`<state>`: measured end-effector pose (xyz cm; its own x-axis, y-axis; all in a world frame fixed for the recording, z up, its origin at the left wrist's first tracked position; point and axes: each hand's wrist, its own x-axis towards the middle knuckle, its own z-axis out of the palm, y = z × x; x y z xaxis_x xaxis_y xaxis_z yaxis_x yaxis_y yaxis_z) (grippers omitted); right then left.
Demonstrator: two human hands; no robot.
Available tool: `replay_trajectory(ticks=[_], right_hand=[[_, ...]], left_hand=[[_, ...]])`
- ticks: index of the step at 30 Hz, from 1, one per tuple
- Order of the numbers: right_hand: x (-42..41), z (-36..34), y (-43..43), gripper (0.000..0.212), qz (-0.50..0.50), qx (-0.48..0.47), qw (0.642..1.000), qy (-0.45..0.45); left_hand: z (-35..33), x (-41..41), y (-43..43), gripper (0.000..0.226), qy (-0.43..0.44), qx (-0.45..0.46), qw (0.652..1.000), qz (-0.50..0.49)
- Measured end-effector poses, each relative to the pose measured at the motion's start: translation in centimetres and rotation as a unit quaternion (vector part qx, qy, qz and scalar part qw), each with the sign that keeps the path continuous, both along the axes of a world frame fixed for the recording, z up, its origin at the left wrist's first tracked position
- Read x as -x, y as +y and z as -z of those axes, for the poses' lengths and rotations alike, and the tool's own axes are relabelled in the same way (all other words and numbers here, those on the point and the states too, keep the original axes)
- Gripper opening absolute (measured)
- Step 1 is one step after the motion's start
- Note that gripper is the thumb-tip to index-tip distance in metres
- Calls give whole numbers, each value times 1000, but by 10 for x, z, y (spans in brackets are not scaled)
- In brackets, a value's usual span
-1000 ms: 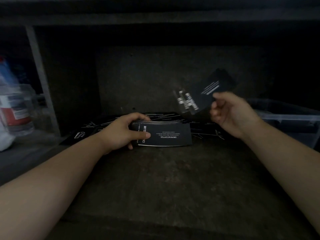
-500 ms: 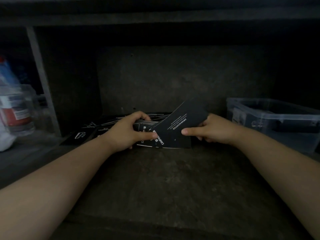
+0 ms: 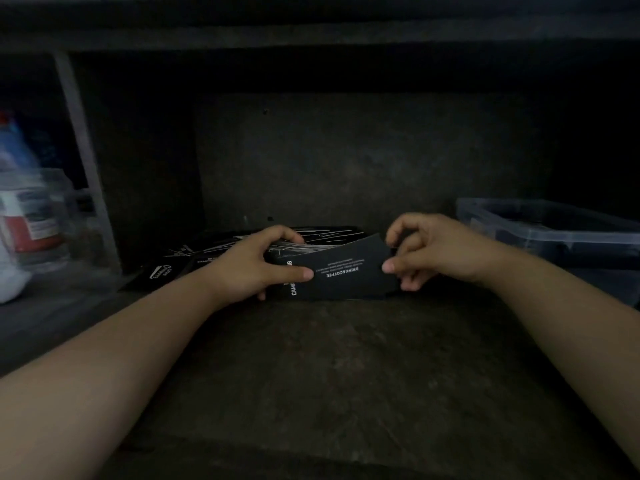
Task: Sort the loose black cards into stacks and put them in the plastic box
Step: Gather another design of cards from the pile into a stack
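Black stack [image 3: 311, 247] in left hand [image 3: 249, 268], right hand [image 3: 433, 251] pinching top card [image 3: 349, 268]

The right hand [image 3: 433, 251] has brought its black card [image 3: 349, 268] down from mid-air, near the back edge of the shelf [image 3: 311, 375]. The card now lies almost flat atop the stack [image 3: 298, 244] in the left hand [image 3: 247, 268], whose thumb has closed onto it.

Both forearms are bare along their whole visible length to the wrists, and the left grip [image 3: 251, 268] and right grip [image 3: 434, 252] are bare hands with short, rounded thumbnails that catch the dim light.
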<state>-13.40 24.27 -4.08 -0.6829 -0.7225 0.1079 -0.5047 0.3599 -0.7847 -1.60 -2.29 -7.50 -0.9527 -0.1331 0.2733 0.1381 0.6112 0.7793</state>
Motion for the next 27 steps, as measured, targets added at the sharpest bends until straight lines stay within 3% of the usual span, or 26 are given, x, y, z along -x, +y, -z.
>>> replay_trajectory(ticks=[3, 6, 8, 10, 12, 17, 27], right_hand=[[2, 0, -1, 21, 35, 67, 997, -2], [21, 11, 2, 24, 147, 76, 982, 87], [31, 19, 8, 44, 192, -59, 970, 140], [33, 25, 11, 77, 189, -201, 955, 104], [34, 27, 11, 88, 181, -250, 949, 72], [33, 20, 6, 80, 212, -247, 933, 156], [33, 18, 9, 78, 193, -182, 961, 82]], left_hand=[[-1, 0, 0, 45, -8, 12, 1000, 3], [-1, -1, 0, 47, -6, 31, 999, 8], [0, -1, 0, 47, -6, 40, 999, 9], [0, -1, -1, 46, -5, 47, 999, 10], [0, 0, -2, 45, 1, 45, 999, 6], [3, 3, -4, 43, 4, 29, 1000, 5], [5, 5, -7, 43, 7, 24, 1000, 9]])
